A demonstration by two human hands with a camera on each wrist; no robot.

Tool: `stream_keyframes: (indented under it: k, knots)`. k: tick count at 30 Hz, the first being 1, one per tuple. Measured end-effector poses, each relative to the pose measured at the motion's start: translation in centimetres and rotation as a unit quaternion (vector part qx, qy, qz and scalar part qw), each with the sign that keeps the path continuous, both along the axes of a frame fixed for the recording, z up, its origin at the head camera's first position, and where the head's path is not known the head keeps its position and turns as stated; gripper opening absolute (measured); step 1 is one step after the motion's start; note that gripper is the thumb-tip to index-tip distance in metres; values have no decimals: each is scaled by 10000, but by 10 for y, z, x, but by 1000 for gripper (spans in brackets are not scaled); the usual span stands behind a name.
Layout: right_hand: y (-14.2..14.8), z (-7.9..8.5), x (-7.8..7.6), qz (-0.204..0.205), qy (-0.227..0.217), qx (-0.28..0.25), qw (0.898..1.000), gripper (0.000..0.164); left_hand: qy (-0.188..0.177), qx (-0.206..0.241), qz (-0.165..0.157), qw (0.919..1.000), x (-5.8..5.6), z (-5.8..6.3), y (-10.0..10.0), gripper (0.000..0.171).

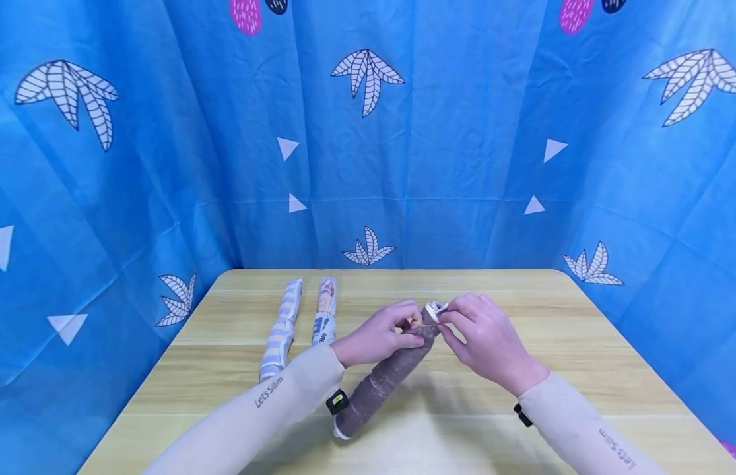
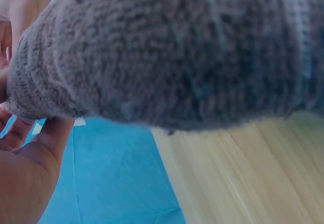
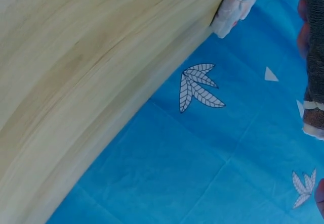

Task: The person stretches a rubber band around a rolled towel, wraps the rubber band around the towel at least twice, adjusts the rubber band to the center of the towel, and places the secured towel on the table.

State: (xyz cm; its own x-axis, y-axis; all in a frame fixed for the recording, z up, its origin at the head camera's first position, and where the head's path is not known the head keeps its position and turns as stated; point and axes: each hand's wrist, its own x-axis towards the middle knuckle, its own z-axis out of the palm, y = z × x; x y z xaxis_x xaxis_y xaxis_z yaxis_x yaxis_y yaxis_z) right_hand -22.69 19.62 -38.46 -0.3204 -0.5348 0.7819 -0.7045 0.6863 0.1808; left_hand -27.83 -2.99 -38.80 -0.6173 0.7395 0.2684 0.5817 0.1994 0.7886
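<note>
A grey-brown rolled towel slants up from lower left to upper right between both hands, and its white edge shows at the far end. Thumb and fingers of my left hand grip this roll near its upper end. A thin yellowish rubber band stretches across the roll there, and my right hand pinches it between thumb and fingertips. The towel fills the upper part of the left wrist view. In the right wrist view only its end shows at the right edge.
Left of the hands, a striped rolled towel and a printed rolled towel lie side by side on the wooden table. My left forearm hides their near ends. A blue patterned curtain surrounds the table's back and sides.
</note>
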Motion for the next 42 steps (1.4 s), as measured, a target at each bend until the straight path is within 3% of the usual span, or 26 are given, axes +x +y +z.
stream_keyframes:
  k: [3,11,18,24,30,36,42]
  knots:
    - [-1,-1,-2,87,243,124,9996,9,36,7,14,10000,0,-1,0,20]
    - [-5,-2,-6,254,636,214,9974,21,26,41,71,10000,2,1,1,20]
    - [-3,-6,-10,312,727,139,9968,20,215,-60,36,9997,1,0,0,22]
    - [-1,-5,-10,595,747,28,9954,23,528,-226,-30,9983,1,-1,0,25]
    - [-5,-4,-11,733,863,101,9935,24,629,-134,-70,9979,2,-1,1,25]
    - [-7,-6,-12,649,805,63,9946,22,487,-40,38,9988,2,-2,0,24]
    - [-12,-14,-8,597,262,-561,9963,15,364,140,530,9978,1,-5,-2,23]
